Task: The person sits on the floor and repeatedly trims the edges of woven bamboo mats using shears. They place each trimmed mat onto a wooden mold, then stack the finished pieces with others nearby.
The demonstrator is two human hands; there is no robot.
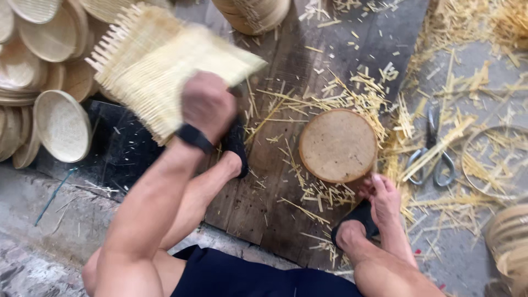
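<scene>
Dark wooden boards (pixel 286 165) on a concrete floor form the work area, littered with bamboo offcuts (pixel 352 99), with stacked woven trays (pixel 60 126) to the left and scissors (pixel 432 154) lying to the right. The left hand (pixel 208 104) is closed around a corner of a square woven bamboo mat (pixel 165 71), raised and tilted above the boards; the right hand (pixel 385 198) rests by the sandalled foot (pixel 357 220) beside a round wooden block (pixel 338 146), its grip not discernible. Risks noted: a one-corner hold may let the mat slip or fray, and loose splinters threaten bare skin.

Pale straw-yellow woven mat (pixel 165 66), tan round block (pixel 337 145), black wristband (pixel 193 137), grey scissors (pixel 432 157)
</scene>
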